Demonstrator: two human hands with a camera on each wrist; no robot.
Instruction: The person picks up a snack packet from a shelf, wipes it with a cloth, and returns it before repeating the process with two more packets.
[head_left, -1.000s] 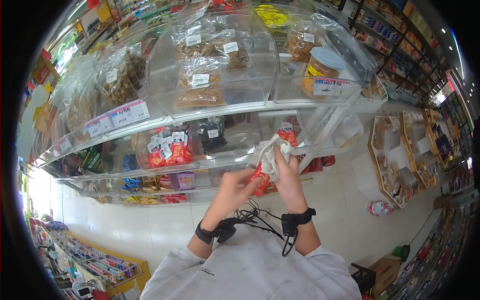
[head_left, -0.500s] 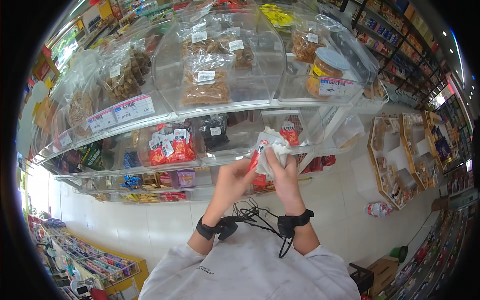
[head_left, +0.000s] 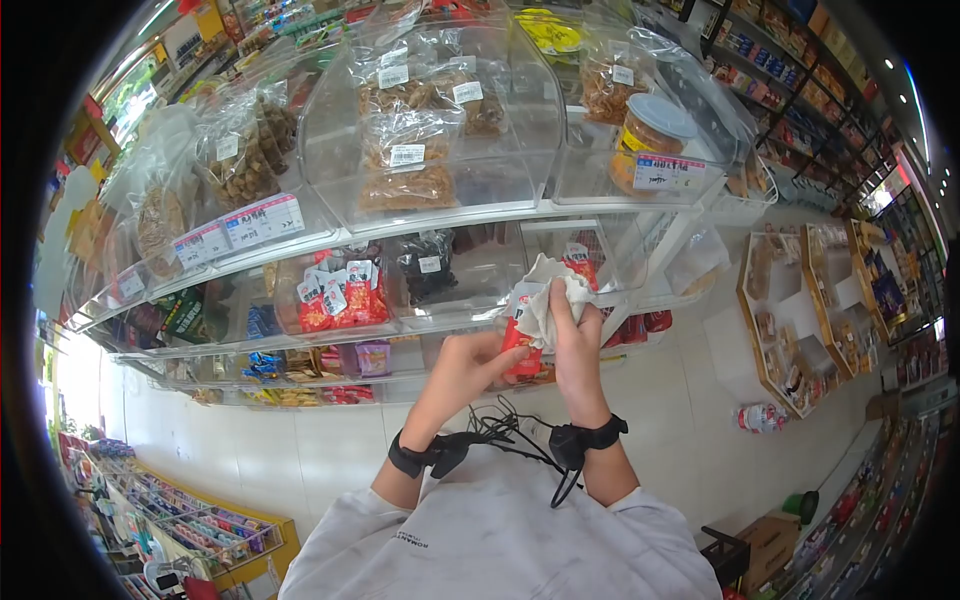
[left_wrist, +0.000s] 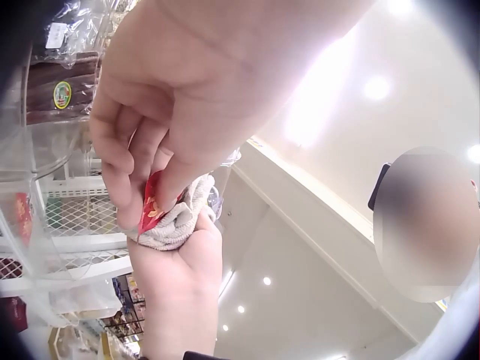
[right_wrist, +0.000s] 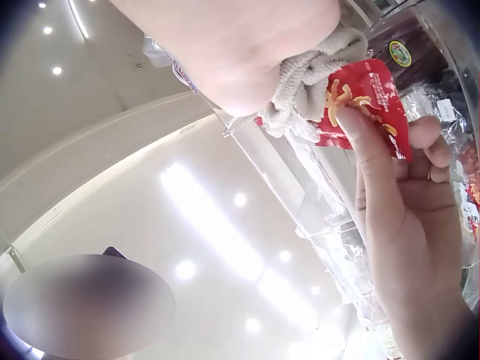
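Note:
Between the two hands is a red snack packet, its printed side plain in the right wrist view. My left hand pinches the packet's edge between thumb and fingers. My right hand grips a crumpled whitish cloth that lies against the packet. In the left wrist view the cloth is bunched beside the packet's red corner. Both hands are in front of the clear bins of the middle shelf.
Bagged dried snacks and a blue-lidded jar fill the upper bins. Below are red packets and a dark bag. Low wooden-edged display trays stand at the right, with wrapped bottles on the floor nearby.
The right hand and cloth have shifted over the packet, covering more of its upper part than half a second ago. The packet stays held by the left hand.

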